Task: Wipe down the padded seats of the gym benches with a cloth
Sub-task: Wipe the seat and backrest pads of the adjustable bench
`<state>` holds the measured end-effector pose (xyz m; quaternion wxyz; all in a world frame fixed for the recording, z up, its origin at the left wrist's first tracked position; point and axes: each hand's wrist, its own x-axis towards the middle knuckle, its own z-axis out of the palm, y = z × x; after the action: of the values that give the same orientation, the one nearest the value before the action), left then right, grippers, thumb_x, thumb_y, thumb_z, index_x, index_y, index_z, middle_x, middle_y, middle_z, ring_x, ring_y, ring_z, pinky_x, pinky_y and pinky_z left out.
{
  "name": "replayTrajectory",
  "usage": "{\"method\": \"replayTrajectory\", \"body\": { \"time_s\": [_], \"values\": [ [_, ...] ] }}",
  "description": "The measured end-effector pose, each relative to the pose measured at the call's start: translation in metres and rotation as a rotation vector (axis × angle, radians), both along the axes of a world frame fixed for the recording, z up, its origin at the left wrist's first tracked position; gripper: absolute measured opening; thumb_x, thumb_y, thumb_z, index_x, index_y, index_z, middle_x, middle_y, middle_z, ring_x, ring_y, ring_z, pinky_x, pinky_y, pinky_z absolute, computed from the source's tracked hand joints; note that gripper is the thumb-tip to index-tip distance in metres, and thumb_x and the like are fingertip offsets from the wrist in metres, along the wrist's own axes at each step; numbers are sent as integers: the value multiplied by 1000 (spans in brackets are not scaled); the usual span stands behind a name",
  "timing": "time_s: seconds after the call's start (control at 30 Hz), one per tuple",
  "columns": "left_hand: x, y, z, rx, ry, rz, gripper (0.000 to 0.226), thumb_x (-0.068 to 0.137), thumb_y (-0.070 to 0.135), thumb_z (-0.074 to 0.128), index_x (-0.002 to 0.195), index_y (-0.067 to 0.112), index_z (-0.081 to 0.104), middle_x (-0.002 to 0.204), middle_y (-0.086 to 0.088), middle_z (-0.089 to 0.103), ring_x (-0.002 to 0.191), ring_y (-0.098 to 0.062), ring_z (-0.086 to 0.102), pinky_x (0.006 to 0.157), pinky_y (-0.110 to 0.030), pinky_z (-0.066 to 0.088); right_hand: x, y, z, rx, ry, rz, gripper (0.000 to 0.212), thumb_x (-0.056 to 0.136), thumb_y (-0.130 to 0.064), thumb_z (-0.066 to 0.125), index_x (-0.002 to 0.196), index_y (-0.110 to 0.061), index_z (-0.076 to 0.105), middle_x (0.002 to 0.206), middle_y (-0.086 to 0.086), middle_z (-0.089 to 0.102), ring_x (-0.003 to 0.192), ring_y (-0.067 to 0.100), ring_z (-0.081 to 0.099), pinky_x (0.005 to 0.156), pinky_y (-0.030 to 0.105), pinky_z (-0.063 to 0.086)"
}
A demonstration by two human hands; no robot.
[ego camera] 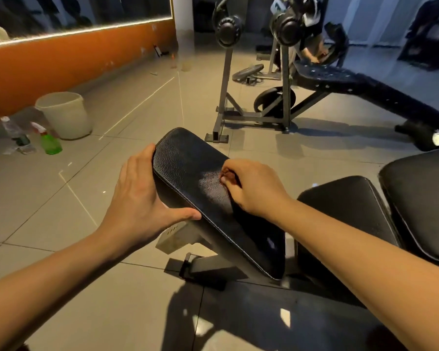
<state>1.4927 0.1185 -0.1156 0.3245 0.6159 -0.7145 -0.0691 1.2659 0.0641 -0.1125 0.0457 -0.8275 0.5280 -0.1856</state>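
A black padded bench seat [188,158], long and tilted, fills the middle of the head view. My left hand [140,193] grips its left edge, with the thumb under the rim. My right hand [251,186] rests on the pad's right side with its fingers curled round a small reddish-brown cloth [229,173], only a scrap of which shows. A pale smear lies on the leather just left of the cloth. Two more black pads [345,206] [423,198] stand to the right.
A pale bucket [66,114], a green spray bottle [50,141] and a clear bottle [15,134] stand on the tiled floor at left by the orange wall. Another bench with a barbell rack [284,79] and weight plates stands behind.
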Motion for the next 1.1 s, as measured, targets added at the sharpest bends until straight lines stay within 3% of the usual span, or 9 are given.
{"method": "replayTrajectory", "body": {
  "time_s": [0.13, 0.27, 0.33, 0.5, 0.57, 0.7, 0.9, 0.97, 1.1],
  "values": [
    [0, 1, 1, 5, -4, 9, 141, 43, 87, 66, 158, 23, 17, 153, -6, 34, 138, -25, 35, 115, -47, 35, -22, -14, -12, 60, 45, -214, 2, 99, -25, 56, 97, -24, 56, 103, 2, 66, 99, 29, 62, 71, 34, 40],
    [3, -2, -1, -6, -16, -3, 140, 43, 86, 69, 157, 22, 18, 150, -5, 35, 136, -23, 34, 113, -44, 35, 15, 14, 5, 5, -98, 183, 18, 95, -21, 63, 112, -26, 62, 111, -5, 63, 104, 18, 56, 83, 35, 47],
    [3, -3, -2, -7, -16, -7, 140, 43, 85, 69, 158, 22, 18, 150, -6, 35, 136, -23, 34, 112, -43, 35, 10, 6, 5, 10, -91, 244, 22, 95, -21, 65, 116, -28, 62, 113, -6, 62, 107, 17, 55, 85, 35, 48],
    [3, -1, -2, -11, -23, 0, 141, 44, 89, 65, 158, 22, 17, 150, -7, 35, 135, -25, 35, 114, -49, 37, -24, -33, -11, 65, -62, -204, 10, 98, -28, 61, 106, -22, 64, 109, 2, 64, 104, 29, 60, 78, 38, 48],
    [5, -3, -2, -13, -26, 2, 140, 46, 90, 65, 158, 22, 17, 150, -7, 35, 135, -25, 35, 114, -48, 36, -6, -20, -4, 80, -103, -128, 8, 96, -28, 62, 102, -23, 65, 105, 1, 67, 100, 26, 61, 78, 37, 48],
    [6, -6, -4, -10, -34, -1, 142, 45, 91, 70, 158, 25, 16, 150, -3, 34, 135, -20, 34, 112, -42, 35, 18, 19, 12, 138, -178, 261, 4, 96, -31, 64, 100, -30, 65, 98, -10, 65, 93, 13, 59, 78, 34, 50],
    [5, -5, -3, -11, -24, 0, 141, 43, 86, 70, 159, 24, 17, 150, -5, 35, 136, -24, 33, 114, -48, 36, -40, -28, -13, 140, -1, -189, 6, 98, -30, 60, 95, -25, 58, 94, -3, 60, 99, 29, 62, 72, 35, 42],
    [5, -6, -3, -10, -20, 0, 141, 44, 86, 70, 158, 25, 17, 150, -5, 35, 135, -24, 34, 113, -48, 37, -30, -17, -5, 125, 13, -128, 7, 97, -28, 61, 99, -22, 62, 98, 0, 66, 99, 28, 62, 73, 35, 43],
    [4, -5, -3, -20, -29, -12, 141, 46, 88, 72, 158, 22, 18, 150, -6, 35, 135, -23, 34, 111, -42, 34, 5, 25, 8, 164, -152, 246, 6, 96, -31, 64, 100, -27, 63, 97, -8, 64, 92, 16, 59, 77, 35, 50]
  ]
}}
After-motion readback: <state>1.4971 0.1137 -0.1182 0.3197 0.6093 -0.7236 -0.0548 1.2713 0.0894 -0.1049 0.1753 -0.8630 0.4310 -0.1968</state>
